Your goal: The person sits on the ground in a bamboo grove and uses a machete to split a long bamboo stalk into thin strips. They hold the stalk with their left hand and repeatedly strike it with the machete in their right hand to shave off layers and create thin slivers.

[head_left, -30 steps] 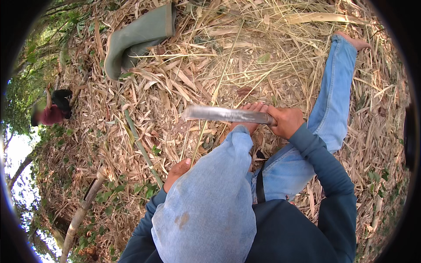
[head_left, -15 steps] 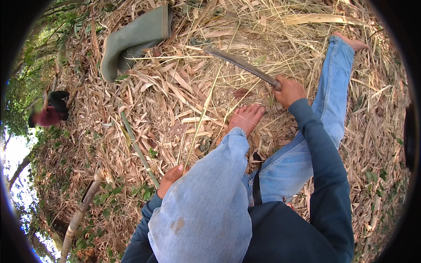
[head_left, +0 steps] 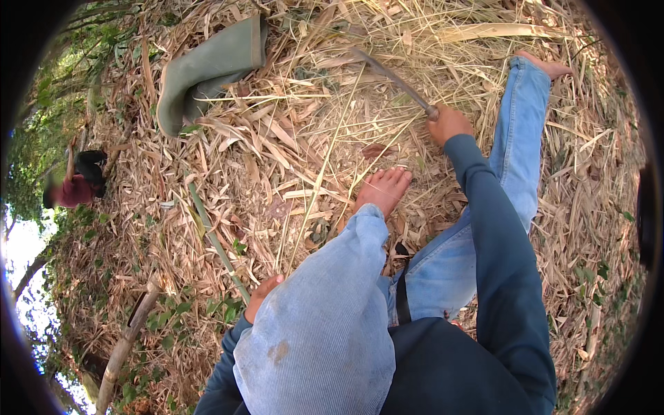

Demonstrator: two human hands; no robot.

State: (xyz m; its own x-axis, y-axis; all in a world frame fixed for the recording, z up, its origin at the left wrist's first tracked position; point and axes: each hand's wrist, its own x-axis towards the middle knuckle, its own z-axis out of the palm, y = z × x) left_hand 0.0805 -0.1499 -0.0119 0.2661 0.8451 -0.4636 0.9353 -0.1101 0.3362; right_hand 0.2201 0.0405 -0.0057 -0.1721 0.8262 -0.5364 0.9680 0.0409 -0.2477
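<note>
- Right hand [head_left: 451,125]: you are gripping a machete [head_left: 394,79], closed around its handle.
- Machete blade: showing long, narrow, greyish.
- Left hand [head_left: 265,293]: lying partly hidden; its grip cannot be told.

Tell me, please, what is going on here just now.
A person sits on leaf-strewn ground. The right hand grips a long-bladed knife by its handle, the blade pointing away. The left hand is beside the bent left leg, near a green stalk; whether it holds anything is hidden. Green boots lie ahead, and another person is at far left.
</note>
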